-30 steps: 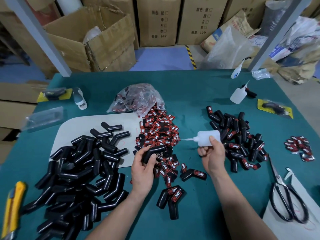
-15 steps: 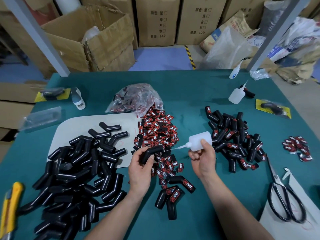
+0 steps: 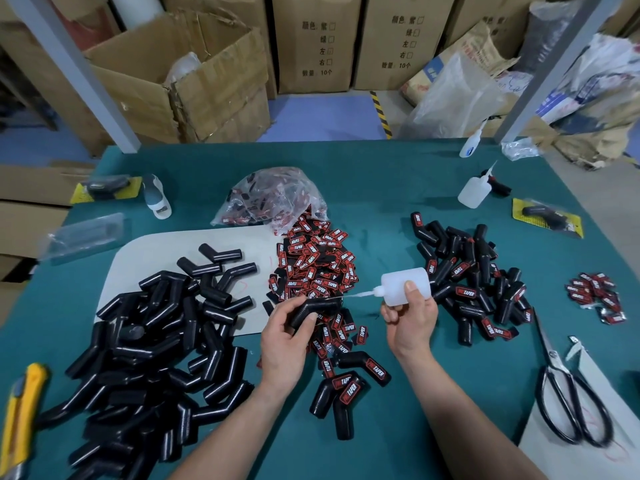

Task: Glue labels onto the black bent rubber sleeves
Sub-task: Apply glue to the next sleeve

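Observation:
My left hand [image 3: 284,341] grips a black bent rubber sleeve [image 3: 311,308] above the loose red-and-black labels [image 3: 313,265] in the middle of the green table. My right hand [image 3: 410,315] holds a white glue bottle [image 3: 403,285] on its side, its thin nozzle touching the right end of the held sleeve. A big pile of unlabelled sleeves [image 3: 149,358] lies at the left, a pile of labelled sleeves [image 3: 474,282] at the right. Three labelled sleeves [image 3: 346,389] lie between my forearms.
A clear bag of labels [image 3: 270,199] sits behind the label heap. Scissors [image 3: 568,400] lie at the right, a yellow utility knife [image 3: 19,420] at the left front edge. Two more glue bottles [image 3: 472,192] stand far right, near a small label pile [image 3: 594,292]. Cardboard boxes stand behind the table.
My right hand has brought the glue bottle left and down until its nozzle meets the sleeve. My left hand has kept its hold on the sleeve and turned it slightly.

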`<move>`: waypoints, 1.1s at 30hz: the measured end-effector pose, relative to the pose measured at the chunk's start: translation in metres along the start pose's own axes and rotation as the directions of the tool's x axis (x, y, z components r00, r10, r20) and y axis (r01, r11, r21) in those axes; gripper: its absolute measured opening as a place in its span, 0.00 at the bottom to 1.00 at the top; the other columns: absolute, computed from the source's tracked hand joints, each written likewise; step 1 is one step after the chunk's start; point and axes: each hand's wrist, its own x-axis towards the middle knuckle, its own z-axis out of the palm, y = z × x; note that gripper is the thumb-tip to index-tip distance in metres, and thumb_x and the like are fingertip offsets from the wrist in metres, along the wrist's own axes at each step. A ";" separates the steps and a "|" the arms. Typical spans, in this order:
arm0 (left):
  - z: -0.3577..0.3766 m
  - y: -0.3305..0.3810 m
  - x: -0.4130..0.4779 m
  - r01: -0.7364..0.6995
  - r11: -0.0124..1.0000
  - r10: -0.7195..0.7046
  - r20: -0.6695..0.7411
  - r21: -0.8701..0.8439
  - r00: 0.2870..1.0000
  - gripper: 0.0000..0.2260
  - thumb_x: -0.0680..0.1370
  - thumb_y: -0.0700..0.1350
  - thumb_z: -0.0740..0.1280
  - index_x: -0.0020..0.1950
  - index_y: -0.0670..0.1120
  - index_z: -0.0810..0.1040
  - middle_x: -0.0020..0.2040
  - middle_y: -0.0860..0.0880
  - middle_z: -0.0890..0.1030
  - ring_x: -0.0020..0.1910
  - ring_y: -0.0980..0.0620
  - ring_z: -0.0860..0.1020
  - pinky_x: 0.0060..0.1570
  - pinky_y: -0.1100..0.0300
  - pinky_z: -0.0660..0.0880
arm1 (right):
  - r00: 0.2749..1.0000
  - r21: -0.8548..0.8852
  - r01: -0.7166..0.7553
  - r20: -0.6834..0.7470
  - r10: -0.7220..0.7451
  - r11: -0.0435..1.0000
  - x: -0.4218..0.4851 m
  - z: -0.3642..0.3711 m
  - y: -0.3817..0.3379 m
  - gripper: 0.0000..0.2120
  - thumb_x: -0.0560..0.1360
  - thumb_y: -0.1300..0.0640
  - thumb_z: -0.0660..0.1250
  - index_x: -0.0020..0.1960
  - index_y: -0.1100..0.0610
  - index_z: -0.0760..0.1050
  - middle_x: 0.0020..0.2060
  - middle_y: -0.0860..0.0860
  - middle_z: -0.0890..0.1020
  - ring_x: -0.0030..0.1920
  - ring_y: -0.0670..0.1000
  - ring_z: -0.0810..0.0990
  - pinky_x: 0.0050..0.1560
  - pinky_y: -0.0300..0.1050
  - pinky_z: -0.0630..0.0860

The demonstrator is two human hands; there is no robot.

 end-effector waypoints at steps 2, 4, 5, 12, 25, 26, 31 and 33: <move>0.000 -0.001 0.000 -0.017 1.000 0.017 0.004 0.012 1.000 0.17 0.78 0.38 0.75 0.58 0.60 0.82 0.58 0.56 0.84 0.61 0.54 0.81 0.67 0.50 0.76 | 0.998 -0.073 0.065 -0.019 -0.067 0.995 -0.002 -0.003 0.002 0.09 0.72 0.48 0.68 0.36 0.51 0.77 0.22 0.50 0.71 0.18 0.49 0.65 0.22 0.36 0.65; 0.000 -0.001 0.000 -0.024 0.999 0.024 0.004 0.021 1.000 0.18 0.78 0.38 0.75 0.57 0.62 0.83 0.58 0.56 0.84 0.61 0.54 0.81 0.67 0.50 0.77 | 0.992 -0.135 0.113 -0.035 -0.119 0.984 -0.003 -0.006 0.003 0.10 0.73 0.47 0.67 0.37 0.52 0.77 0.21 0.50 0.72 0.17 0.50 0.66 0.22 0.37 0.65; 0.001 -0.001 0.000 -0.024 0.999 0.024 0.005 0.023 1.000 0.19 0.77 0.38 0.75 0.57 0.63 0.83 0.58 0.56 0.84 0.61 0.54 0.81 0.66 0.51 0.77 | 0.989 -0.169 0.133 -0.036 -0.141 0.977 -0.004 -0.007 0.003 0.10 0.73 0.47 0.67 0.37 0.51 0.78 0.21 0.51 0.72 0.18 0.50 0.66 0.22 0.37 0.66; 0.001 0.001 -0.001 -0.040 0.999 0.040 0.004 0.022 0.999 0.22 0.77 0.37 0.75 0.57 0.67 0.82 0.57 0.57 0.84 0.60 0.55 0.82 0.65 0.53 0.78 | 0.946 -0.374 0.310 0.030 -0.323 0.874 -0.016 -0.005 -0.001 0.05 0.74 0.46 0.67 0.41 0.45 0.78 0.23 0.50 0.77 0.18 0.47 0.71 0.19 0.36 0.67; 0.003 0.003 -0.001 -0.026 1.000 0.026 -0.017 0.004 1.000 0.19 0.76 0.35 0.75 0.56 0.58 0.83 0.57 0.57 0.84 0.61 0.54 0.81 0.67 0.49 0.76 | 0.947 -0.523 0.268 -0.012 -0.322 0.809 -0.013 -0.009 0.000 0.18 0.69 0.29 0.68 0.40 0.43 0.78 0.29 0.61 0.77 0.29 0.62 0.77 0.26 0.63 0.74; 0.003 0.004 -0.001 -0.027 1.000 0.027 -0.015 0.006 1.000 0.18 0.76 0.35 0.75 0.57 0.57 0.83 0.57 0.57 0.84 0.60 0.54 0.81 0.67 0.50 0.77 | 0.946 -0.528 0.268 -0.013 -0.323 0.806 -0.013 -0.009 0.000 0.18 0.69 0.28 0.68 0.40 0.43 0.78 0.30 0.61 0.77 0.29 0.62 0.77 0.27 0.63 0.74; 0.002 0.004 -0.002 -0.028 1.000 0.028 -0.012 0.012 1.000 0.17 0.75 0.34 0.75 0.57 0.54 0.83 0.57 0.56 0.84 0.61 0.53 0.81 0.67 0.47 0.76 | 0.946 -0.543 0.259 -0.023 -0.322 0.799 -0.013 -0.009 0.001 0.19 0.69 0.28 0.68 0.40 0.44 0.78 0.30 0.62 0.78 0.30 0.63 0.78 0.28 0.65 0.74; 0.003 0.005 -0.002 -0.027 1.000 0.027 -0.017 0.008 0.999 0.18 0.75 0.33 0.75 0.56 0.54 0.83 0.57 0.56 0.84 0.61 0.53 0.81 0.67 0.47 0.76 | 0.948 -0.550 0.250 -0.028 -0.318 0.796 -0.013 -0.010 0.002 0.20 0.69 0.28 0.67 0.40 0.44 0.77 0.30 0.61 0.78 0.30 0.63 0.78 0.28 0.66 0.74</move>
